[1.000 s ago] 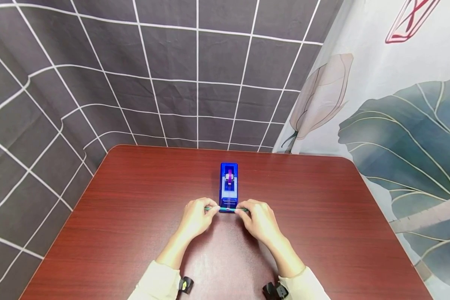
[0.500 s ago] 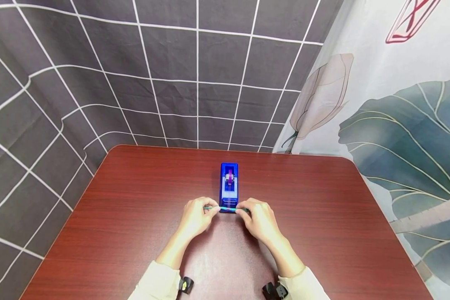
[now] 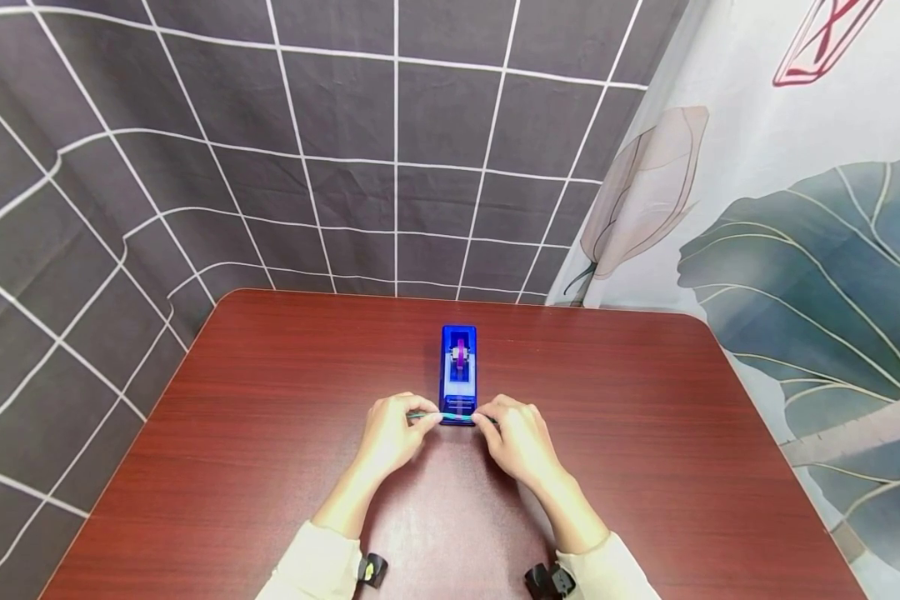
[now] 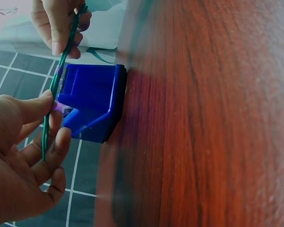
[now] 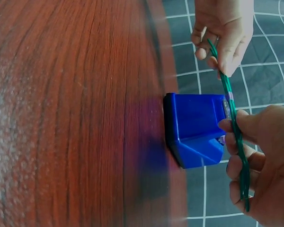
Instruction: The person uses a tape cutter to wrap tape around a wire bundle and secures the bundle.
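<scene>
Both hands hold a thin bundle of green wires [image 5: 233,109] stretched crosswise over the near end of a blue tape dispenser [image 3: 459,390]. The left hand [image 3: 392,433] pinches the left part between thumb and fingers. On the other side, the right hand [image 3: 522,437] pinches the right part, and wire ends stick out past both grips. A short band of purple tape [image 5: 229,96] sits around the bundle between the two hands. The dispenser carries a purple tape roll [image 3: 461,353]. In the left wrist view, the wires [image 4: 65,53] pass close by the dispenser's cutter end.
The dispenser stands on a reddish-brown wooden table [image 3: 300,358], long side pointing away from the person. Behind the table hangs a dark grey curtain with a white grid [image 3: 442,108]. A white curtain with a leaf print [image 3: 802,275] hangs at the right.
The wire bundle shifts very slightly away from the person between the fingertips. Both hands keep their pinch, and the dispenser stays in place.
</scene>
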Motion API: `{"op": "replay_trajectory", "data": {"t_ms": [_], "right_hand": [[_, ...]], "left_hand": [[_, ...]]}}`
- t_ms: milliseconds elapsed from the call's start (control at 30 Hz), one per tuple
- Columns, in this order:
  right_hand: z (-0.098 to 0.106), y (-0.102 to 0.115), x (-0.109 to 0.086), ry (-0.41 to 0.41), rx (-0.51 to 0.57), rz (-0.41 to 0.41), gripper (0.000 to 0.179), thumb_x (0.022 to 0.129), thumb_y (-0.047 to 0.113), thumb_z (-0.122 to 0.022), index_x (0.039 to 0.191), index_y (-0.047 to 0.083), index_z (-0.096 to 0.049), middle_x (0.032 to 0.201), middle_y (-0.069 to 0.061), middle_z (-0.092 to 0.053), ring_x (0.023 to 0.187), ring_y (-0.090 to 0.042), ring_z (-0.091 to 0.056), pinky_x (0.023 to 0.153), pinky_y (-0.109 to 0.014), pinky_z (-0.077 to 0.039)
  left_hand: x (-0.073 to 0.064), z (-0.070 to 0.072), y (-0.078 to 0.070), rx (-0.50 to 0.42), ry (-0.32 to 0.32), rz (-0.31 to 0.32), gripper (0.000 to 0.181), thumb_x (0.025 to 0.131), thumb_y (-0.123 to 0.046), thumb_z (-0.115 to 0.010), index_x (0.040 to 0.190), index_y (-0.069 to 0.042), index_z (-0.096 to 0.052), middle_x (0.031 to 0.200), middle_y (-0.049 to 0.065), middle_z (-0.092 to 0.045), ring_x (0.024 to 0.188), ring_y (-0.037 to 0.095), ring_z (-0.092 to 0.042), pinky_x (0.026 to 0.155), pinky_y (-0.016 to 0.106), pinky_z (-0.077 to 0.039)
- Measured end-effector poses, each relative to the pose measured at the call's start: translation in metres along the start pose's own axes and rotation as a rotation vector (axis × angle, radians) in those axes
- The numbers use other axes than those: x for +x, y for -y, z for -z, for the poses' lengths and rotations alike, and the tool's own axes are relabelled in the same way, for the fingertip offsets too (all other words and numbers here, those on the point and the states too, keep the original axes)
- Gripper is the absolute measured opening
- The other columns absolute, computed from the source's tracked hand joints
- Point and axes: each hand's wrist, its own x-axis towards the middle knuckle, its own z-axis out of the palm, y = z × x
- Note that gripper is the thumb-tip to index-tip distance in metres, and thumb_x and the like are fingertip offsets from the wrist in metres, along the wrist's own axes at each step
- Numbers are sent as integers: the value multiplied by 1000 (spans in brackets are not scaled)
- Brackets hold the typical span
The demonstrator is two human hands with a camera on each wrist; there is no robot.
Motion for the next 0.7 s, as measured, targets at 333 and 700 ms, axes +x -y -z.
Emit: {"op": "replay_trajectory", "data": {"t_ms": [333, 700], "right_hand": [[0, -1, -1, 37, -39, 14, 8, 88, 7, -75, 82, 11, -73, 77, 1, -70, 72, -18, -70, 67, -45, -52], [0, -2, -1, 11, -7, 31, 5, 85, 6, -77, 84, 10, -77, 77, 2, -70, 71, -16, -69, 67, -43, -53]], "left_hand": [[0, -1, 0, -17, 2, 20, 5, 84, -20, -82, 84, -17, -78, 81, -9, -70, 69, 5, -67, 74, 35, -51], [1, -1, 1, 23, 70, 57, 15, 97, -21, -68, 100, -10, -78, 96, 5, -75, 92, 25, -72, 88, 47, -51]]}}
